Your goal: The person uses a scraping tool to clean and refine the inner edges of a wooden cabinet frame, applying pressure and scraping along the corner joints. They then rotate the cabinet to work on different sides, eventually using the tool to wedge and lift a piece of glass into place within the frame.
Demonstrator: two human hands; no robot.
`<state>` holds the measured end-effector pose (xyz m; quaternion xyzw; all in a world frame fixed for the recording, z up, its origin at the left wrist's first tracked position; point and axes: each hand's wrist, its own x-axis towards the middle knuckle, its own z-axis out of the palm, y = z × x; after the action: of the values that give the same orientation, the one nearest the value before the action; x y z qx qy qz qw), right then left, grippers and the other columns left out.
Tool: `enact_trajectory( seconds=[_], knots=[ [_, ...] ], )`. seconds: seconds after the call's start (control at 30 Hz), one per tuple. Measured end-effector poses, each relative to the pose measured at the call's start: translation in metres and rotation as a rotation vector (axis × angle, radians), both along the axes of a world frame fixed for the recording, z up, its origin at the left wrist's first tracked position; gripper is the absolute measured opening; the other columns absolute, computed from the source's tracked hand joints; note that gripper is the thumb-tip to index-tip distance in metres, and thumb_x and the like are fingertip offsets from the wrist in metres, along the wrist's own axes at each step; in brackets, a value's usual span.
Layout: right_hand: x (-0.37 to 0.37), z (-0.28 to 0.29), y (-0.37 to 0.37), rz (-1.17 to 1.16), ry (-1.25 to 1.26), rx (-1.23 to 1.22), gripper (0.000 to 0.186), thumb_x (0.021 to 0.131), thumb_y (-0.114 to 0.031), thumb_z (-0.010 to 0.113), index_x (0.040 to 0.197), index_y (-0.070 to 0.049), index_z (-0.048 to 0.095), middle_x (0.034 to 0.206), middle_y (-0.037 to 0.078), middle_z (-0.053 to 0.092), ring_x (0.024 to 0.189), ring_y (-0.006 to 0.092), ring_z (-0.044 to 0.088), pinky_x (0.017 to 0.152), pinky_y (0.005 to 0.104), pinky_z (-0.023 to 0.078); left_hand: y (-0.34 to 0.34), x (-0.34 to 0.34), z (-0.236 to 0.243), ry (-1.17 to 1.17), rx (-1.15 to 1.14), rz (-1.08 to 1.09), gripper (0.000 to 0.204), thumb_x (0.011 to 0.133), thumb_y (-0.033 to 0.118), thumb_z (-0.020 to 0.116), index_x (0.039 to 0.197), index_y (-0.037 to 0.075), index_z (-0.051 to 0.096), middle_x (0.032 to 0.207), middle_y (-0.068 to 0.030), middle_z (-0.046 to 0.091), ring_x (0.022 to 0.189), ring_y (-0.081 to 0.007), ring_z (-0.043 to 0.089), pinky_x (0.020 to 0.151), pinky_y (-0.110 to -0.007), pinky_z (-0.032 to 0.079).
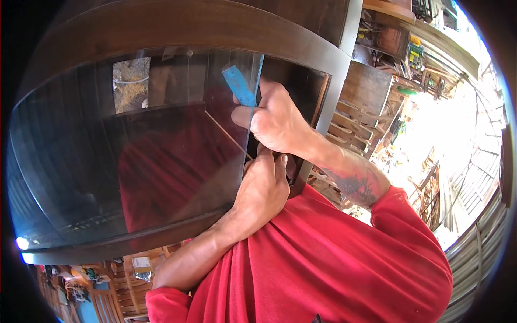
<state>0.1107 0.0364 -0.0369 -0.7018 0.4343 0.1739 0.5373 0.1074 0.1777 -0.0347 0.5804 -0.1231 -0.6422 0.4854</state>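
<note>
A large dark glass pane [177, 177] lies across an opening in a dark brown wooden cabinet [177, 24]. A strip of blue tape [238, 85] sticks to the pane near its right edge. My right hand [277, 116] is closed around that edge beside the tape, with some fingers behind the glass. Lower down, my left hand [262, 185] is closed at the same edge, its fingertips bent out of sight. A thin pale strip [229, 134] runs diagonally up-left from my left fingers; whether they hold it or it lies behind the glass, I cannot tell.
Right of the pane, a dark gap shows the cabinet's inside and a pale wooden edge [322, 99]. Wooden furniture parts [355, 121] stand beyond the cabinet at the right. Slatted wooden pieces [129, 285] are at the lower left. Reflections cover the glass.
</note>
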Motion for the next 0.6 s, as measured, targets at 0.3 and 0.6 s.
enact_trajectory(
  seconds=[0.3, 0.6],
  knots=[
    [0.002, 0.007, -0.002, -0.086, 0.041, 0.031, 0.023, 0.078, -0.01, 0.068, 0.091, 0.006, 0.057, 0.072, 0.008, 0.055, 0.073, 0.0175, 0.053, 0.066, 0.0353, 0.047, -0.001, 0.0, -0.001, -0.007, -0.049, 0.011, 0.03, 0.1, 0.008, 0.053, 0.125, -0.008, 0.046, 0.089, -0.0338, 0.067, 0.084, -0.0534, 0.066, 0.075, -0.059, 0.05],
    [-0.022, 0.006, 0.005, -0.198, 0.019, -0.045, 0.022, 0.078, -0.01, 0.064, 0.094, 0.003, 0.056, 0.074, 0.006, 0.052, 0.071, 0.0183, 0.048, 0.065, 0.0367, 0.045, 0.001, -0.002, -0.001, -0.039, -0.044, -0.116, 0.021, 0.099, 0.007, 0.056, 0.114, -0.007, 0.056, 0.102, -0.0317, 0.069, 0.095, -0.0532, 0.064, 0.081, -0.056, 0.05]
  ],
)
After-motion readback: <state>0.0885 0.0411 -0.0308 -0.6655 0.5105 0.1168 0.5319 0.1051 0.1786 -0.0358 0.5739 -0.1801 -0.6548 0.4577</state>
